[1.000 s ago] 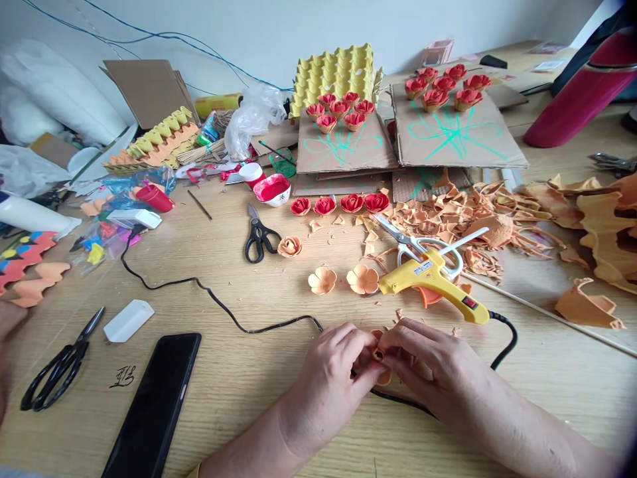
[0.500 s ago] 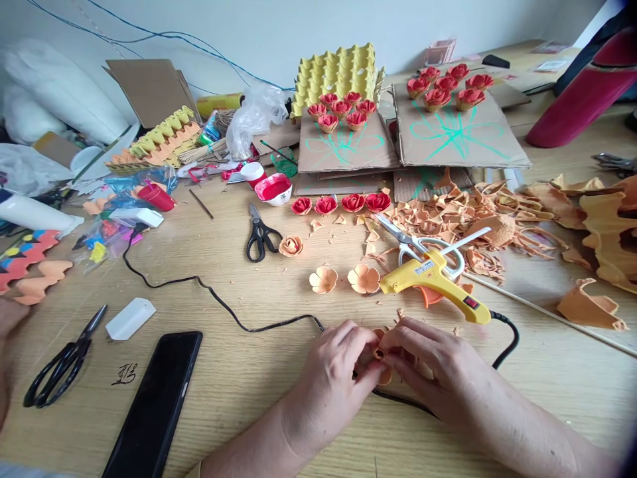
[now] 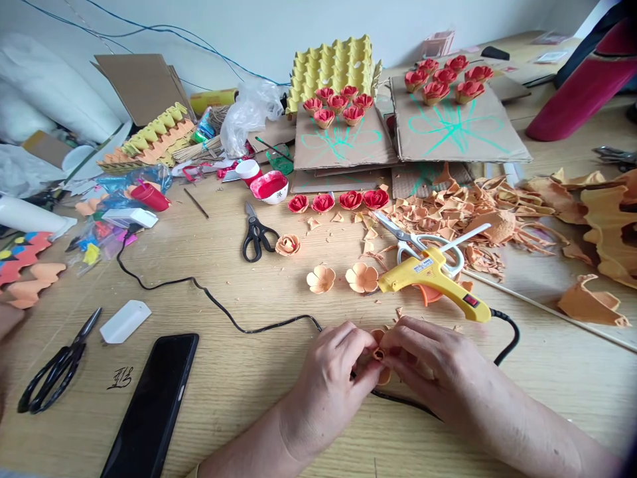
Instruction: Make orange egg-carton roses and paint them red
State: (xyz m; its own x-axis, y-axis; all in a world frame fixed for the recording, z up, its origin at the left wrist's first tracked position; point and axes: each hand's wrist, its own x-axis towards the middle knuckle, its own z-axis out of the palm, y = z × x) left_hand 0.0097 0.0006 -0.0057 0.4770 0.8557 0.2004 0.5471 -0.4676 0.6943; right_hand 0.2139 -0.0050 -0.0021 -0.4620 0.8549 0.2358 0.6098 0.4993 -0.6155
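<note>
Near the table's front edge, my left hand (image 3: 336, 368) and my right hand (image 3: 438, 365) meet fingertip to fingertip. Both pinch a small rolled piece of an orange egg-carton flower (image 3: 379, 354), its curled centre facing me. Its petals are partly hidden by my fingers. Just beyond lie two open petal cups (image 3: 362, 277) and a yellow glue gun (image 3: 432, 280) resting on white-handled scissors (image 3: 450, 247). An unpainted orange rose (image 3: 287, 245) lies beside black-handled scissors (image 3: 257, 238).
Red-painted roses (image 3: 350, 200) line up behind, before cardboard sheets (image 3: 462, 136) carrying more roses. Orange carton scraps (image 3: 438, 209) pile at right. A black cord (image 3: 229, 312) crosses the table. At left are a phone (image 3: 152, 405) and more scissors (image 3: 60, 368). Another person's arm (image 3: 8, 322) shows at the left edge.
The camera view has shifted slightly, moving the background a little left and up. My hands keep their pinch on the flower piece, with hardly any visible movement.
</note>
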